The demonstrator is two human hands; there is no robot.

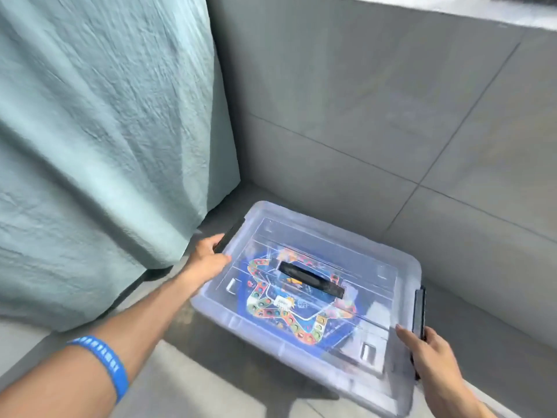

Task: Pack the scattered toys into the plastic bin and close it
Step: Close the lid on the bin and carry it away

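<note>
A clear plastic bin [376, 285] sits on the grey tiled floor with its transparent lid on top. A black carry handle [312, 280] lies across the lid's middle. Through the lid I see a colourful game board [289, 312]. My left hand [208, 259] grips the black side latch [229, 235] at the bin's left end. My right hand [428, 354] holds the black side latch [419, 312] at the right end. The picture is blurred.
A teal cloth [99, 140] hangs down at the left, close to the bin's left end. Grey floor tiles [376, 110] stretch beyond the bin. A blue wristband [104, 362] is on my left forearm.
</note>
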